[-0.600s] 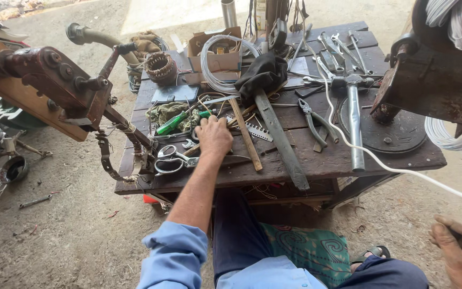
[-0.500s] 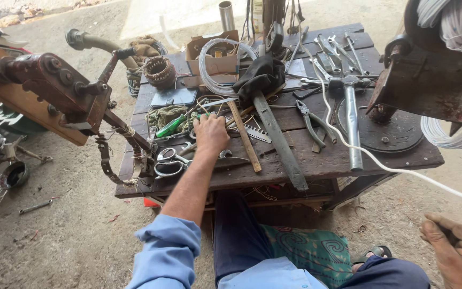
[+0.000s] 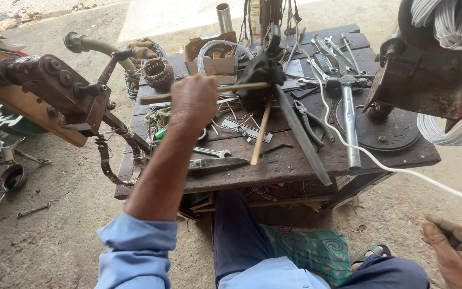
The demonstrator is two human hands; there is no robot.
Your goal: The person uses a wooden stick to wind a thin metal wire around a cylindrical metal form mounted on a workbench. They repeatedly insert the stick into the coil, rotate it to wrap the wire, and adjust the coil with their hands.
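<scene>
Your left hand (image 3: 194, 100) is closed around a wooden stick (image 3: 225, 90), held above the bench (image 3: 295, 160) at frame centre. The stick's long axis runs nearly level, left to right, its right end over the dark lump (image 3: 260, 75). Your right hand (image 3: 455, 254) rests loosely curled, holding nothing, at the lower right, well apart from the stick. The left is the nearer hand.

Change from the earlier frame: your left hand was down among the bench clutter; now it is raised with the stick.

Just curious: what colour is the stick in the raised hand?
Pale, light-brown wooden stick, held by the left hand; head view.
</scene>
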